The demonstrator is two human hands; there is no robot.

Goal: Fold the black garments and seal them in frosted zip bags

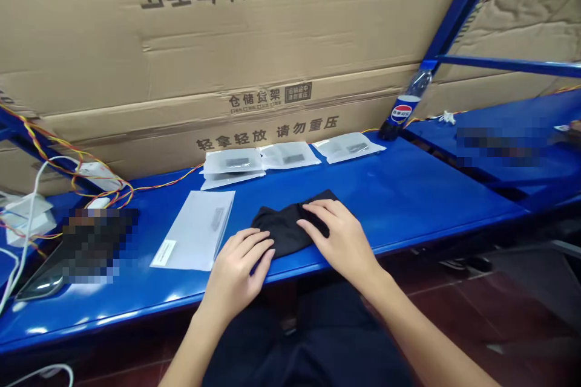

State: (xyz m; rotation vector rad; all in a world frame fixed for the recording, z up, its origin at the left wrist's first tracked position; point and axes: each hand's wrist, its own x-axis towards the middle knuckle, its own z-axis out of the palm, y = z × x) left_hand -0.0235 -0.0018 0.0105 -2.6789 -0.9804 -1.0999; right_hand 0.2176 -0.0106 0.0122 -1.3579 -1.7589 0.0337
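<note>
A piece of black fabric (284,224), folded into a small flat bundle, lies at the front edge of the blue table, right before me. The fingers of my left hand (238,263) rest on its left end, thumb held apart from them. My right hand (340,236) lies over its right part, fingers stretched across the top and the thumb spread away. Neither hand is closed round the fabric. Left of it lies a stack of white translucent packing bags (195,224) with a small label at one corner.
Several filled translucent bags (290,157) lie in a row along the back, against the cardboard wall (181,72). A cola bottle (403,106) stands at the back right by the blue frame post (463,9). Tangled wires (122,187) and a blurred dark object (95,242) are at left.
</note>
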